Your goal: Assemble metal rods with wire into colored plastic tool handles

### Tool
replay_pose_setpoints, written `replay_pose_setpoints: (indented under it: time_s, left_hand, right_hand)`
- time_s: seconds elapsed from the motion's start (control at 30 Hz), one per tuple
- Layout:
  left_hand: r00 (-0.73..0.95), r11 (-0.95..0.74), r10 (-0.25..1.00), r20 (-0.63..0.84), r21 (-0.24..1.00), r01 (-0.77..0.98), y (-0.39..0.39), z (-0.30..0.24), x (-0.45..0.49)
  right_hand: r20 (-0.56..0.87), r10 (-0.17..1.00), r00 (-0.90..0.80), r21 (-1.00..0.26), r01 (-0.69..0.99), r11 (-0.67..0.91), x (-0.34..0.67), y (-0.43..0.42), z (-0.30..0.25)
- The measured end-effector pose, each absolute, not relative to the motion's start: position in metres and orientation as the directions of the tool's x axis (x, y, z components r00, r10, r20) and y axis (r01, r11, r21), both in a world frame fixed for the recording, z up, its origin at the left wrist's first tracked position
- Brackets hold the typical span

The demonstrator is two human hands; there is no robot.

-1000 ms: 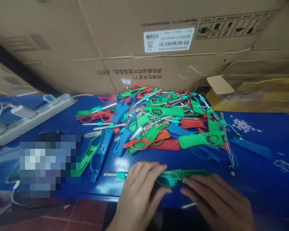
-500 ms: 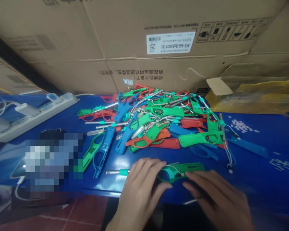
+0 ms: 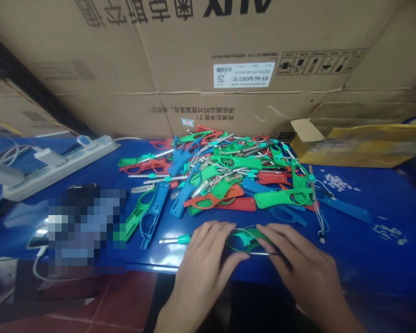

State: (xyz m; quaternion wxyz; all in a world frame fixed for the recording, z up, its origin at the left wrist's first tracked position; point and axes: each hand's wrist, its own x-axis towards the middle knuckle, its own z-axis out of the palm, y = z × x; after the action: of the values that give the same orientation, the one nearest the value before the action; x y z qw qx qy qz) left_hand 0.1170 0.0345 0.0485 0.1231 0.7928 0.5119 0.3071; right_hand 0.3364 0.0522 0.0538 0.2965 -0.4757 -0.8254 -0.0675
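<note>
Near the table's front edge, my left hand [image 3: 208, 259] is closed around a green stick-lighter half-casing [image 3: 230, 240]. From its left end projects a metal tube with a teal collar [image 3: 184, 239]. A teal trigger piece [image 3: 247, 239] and a thin white wire lie in the open side of the casing. My right hand [image 3: 294, 259] is closed at the casing's right end, its fingertips over the inner parts. A thin metal rod [image 3: 260, 253] sticks out leftward from under the right fingers; its other end is hidden in that hand.
A pile of green, red and blue lighter casings [image 3: 237, 162] with tubes and wires lies behind my hands. Small white pieces [image 3: 338, 181] are scattered right. A yellow-taped box [image 3: 364, 145] stands behind them. Left are a power strip [image 3: 69, 162] and a blurred-out patch. Large cardboard forms the back.
My right hand has moved left and slightly up, closer to my left hand, covering more of the casing. The thin rod has risen with it. The camera view has shifted slightly.
</note>
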Motion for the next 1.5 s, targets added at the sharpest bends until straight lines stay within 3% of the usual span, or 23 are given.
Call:
replay_pose_setpoints:
  time_s: [0.8, 1.5]
  left_hand:
    - [0.259, -0.445, 0.888, 0.381, 0.567, 0.693, 0.037, 0.046, 0.118]
    - [0.196, -0.416, 0.900, 0.390, 0.630, 0.656, 0.038, 0.046, 0.117]
  right_hand:
    - [0.488, 0.730, -0.478, -0.226, 0.739, 0.635, 0.325, 0.064, 0.057]
    - [0.400, 0.792, -0.461, -0.379, 0.704, 0.600, 0.326, 0.067, 0.058]
